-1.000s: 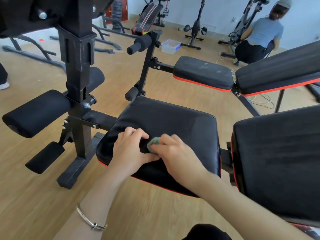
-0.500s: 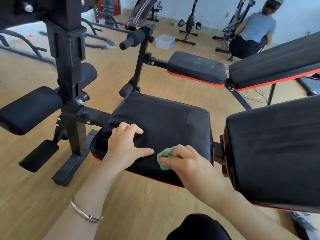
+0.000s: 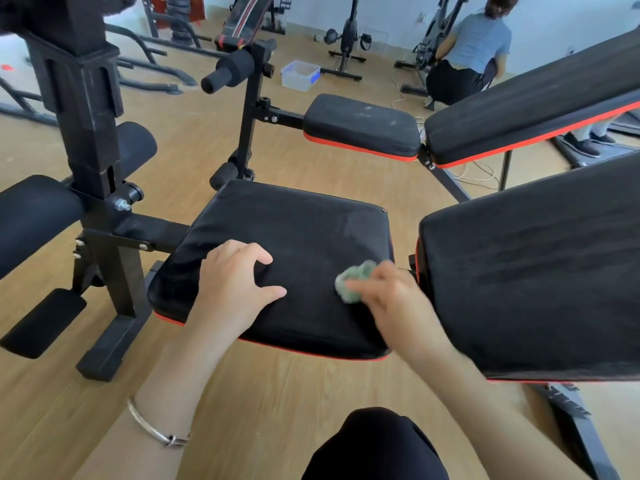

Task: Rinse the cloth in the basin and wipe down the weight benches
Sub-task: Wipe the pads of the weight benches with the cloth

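Green cloth point(image 3: 354, 283), bunched into a small wad, lies on the black seat pad point(image 3: 298, 223) of the near weight bench, toward the pad's 4 o'clock corner. Right hand point(image 3: 393, 301) grips it: fingers curled over the wad, pressing it to the vinyl. The cloth pokes out past the fingertips at the hand's 10 o'clock. Hand is motion-blurred; exact finger placement cannot be read.

Left hand point(image 3: 235, 284) sits at 9 o'clock of the cloth, apart from it, on the same pad. Fingers arched and spread, tips and thumb planted on the vinyl, holding nothing. Silver bangle point(image 3: 156, 429) on that wrist.

Backrest pad point(image 3: 540, 271), black with red trim, just beside the seat at 3 o'clock. At the seat's 9 o'clock, a black upright post point(image 3: 86, 109) with foam rollers point(image 3: 31, 216).

Second bench point(image 3: 362, 124) at 1 o'clock, pale smudges on its seat. Clear plastic basin point(image 3: 300, 76) at 12 o'clock on the wood floor point(image 3: 277, 393), well apart from the cloth. A person point(image 3: 474, 53) crouches farther out at 1 o'clock, back turned, near the exercise bikes point(image 3: 348, 36).
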